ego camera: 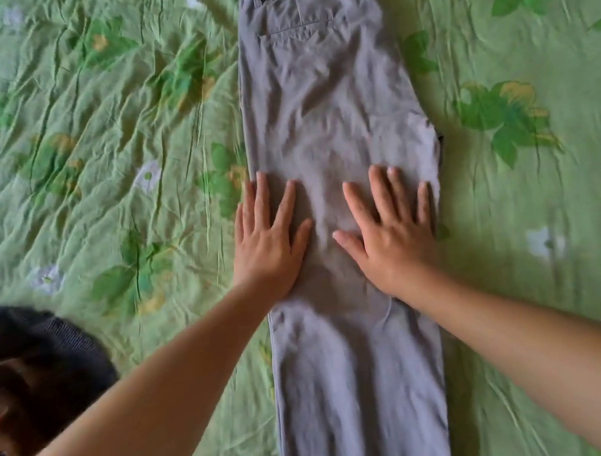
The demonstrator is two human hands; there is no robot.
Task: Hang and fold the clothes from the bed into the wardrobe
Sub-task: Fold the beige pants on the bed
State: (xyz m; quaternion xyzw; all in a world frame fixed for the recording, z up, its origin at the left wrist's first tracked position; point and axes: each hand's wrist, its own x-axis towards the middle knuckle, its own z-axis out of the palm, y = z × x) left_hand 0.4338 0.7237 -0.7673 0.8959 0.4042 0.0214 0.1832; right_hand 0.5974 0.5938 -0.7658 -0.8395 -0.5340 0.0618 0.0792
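Grey trousers lie flat on the bed, folded lengthwise with one leg over the other. The waistband and a back pocket are at the far end, and the legs run toward me and out of the bottom of the view. My left hand lies flat on the trousers' left edge with fingers spread and straight. My right hand presses flat on the right side of the trousers at thigh height, fingers spread too. Neither hand grips the cloth.
A wrinkled green bedspread with a leaf and flower print covers the whole bed. A dark bundle of clothing lies at the left edge, next to my left forearm.
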